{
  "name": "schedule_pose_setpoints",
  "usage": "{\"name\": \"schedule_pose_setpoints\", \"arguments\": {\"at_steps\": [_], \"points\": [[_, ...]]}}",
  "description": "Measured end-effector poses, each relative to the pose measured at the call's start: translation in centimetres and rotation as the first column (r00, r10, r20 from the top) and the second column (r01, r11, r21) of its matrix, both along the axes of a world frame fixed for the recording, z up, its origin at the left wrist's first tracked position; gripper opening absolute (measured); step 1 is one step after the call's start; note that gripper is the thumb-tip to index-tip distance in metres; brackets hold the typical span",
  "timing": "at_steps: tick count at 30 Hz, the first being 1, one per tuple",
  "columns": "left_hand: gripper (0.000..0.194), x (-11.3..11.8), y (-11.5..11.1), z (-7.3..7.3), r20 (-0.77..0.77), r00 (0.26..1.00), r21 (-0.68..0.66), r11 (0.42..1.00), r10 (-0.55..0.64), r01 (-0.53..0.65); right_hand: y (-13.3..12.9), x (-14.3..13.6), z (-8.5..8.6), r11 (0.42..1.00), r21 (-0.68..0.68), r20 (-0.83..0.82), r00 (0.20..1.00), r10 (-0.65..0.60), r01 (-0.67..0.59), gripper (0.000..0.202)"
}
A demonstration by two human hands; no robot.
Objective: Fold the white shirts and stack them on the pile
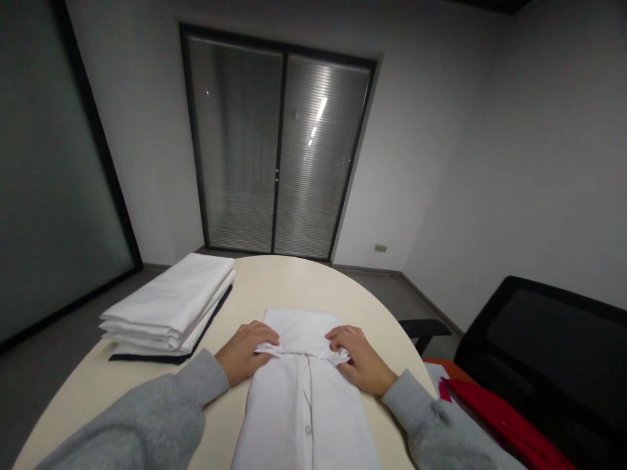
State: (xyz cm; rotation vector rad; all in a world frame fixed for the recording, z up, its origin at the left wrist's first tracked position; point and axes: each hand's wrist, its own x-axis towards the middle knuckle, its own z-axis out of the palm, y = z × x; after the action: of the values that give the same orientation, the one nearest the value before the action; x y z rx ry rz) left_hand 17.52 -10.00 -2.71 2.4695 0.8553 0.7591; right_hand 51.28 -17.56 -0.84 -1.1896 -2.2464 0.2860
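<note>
A white buttoned shirt [330, 411] lies lengthwise on the round, cream-coloured table, its far end folded over toward me. My left hand [249, 352] pinches the left edge of the folded part, thumb below and fingers above. On the opposite edge, my right hand [361, 358] grips the cloth in the same way. Small bunched creases show beside both hands. A button and the front placket run down the middle of the shirt, whose near end passes out of the frame.
A stack of folded white cloths [171, 297], with a dark one at the bottom, sits at the table's [279, 277] left edge. On the right stand a black mesh chair [548, 352] and red fabric [504, 421]. Glass doors are beyond.
</note>
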Motion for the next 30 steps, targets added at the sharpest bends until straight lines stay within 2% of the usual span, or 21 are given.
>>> {"name": "schedule_pose_setpoints", "arguments": {"at_steps": [3,8,13,18,23,27,30], "points": [[0.022,0.3,0.1,0.6,0.045,0.999,0.018,0.999,-0.032,0.031,0.0,-0.2,0.1,1.0,0.028,0.011,1.0,0.01,-0.01,0.039],[0.022,0.9,-0.2,1.7,0.141,0.989,0.046,0.998,0.037,-0.043,-0.1,0.0,-0.1,0.998,0.057,-0.092,0.996,-0.014,0.02,0.042],[0.02,0.8,-0.1,1.1,0.041,0.99,0.097,0.987,-0.133,0.129,0.0,0.2,-0.2,0.996,0.014,-0.064,0.994,0.084,-0.083,0.039],[0.015,0.3,-0.2,0.9,0.045,0.989,0.037,0.99,-0.138,0.136,0.1,0.6,-0.4,0.998,-0.022,-0.071,0.996,0.06,-0.062,0.037],[0.011,0.2,-0.6,1.2,0.005,0.979,0.089,0.975,-0.205,0.203,-0.1,0.7,-0.5,0.996,-0.045,-0.017,0.997,0.079,-0.079,0.034],[0.011,0.5,-0.7,1.7,-0.068,0.986,0.093,0.983,-0.154,0.16,-0.2,0.4,0.0,0.997,-0.071,0.063,0.997,0.036,-0.032,0.032],[0.021,0.3,-1.8,2.5,-0.175,0.982,0.148,0.984,-0.069,0.095,-1.7,0.1,1.0,0.995,-0.09,0.164,0.986,-0.037,0.052,0.03]]}}
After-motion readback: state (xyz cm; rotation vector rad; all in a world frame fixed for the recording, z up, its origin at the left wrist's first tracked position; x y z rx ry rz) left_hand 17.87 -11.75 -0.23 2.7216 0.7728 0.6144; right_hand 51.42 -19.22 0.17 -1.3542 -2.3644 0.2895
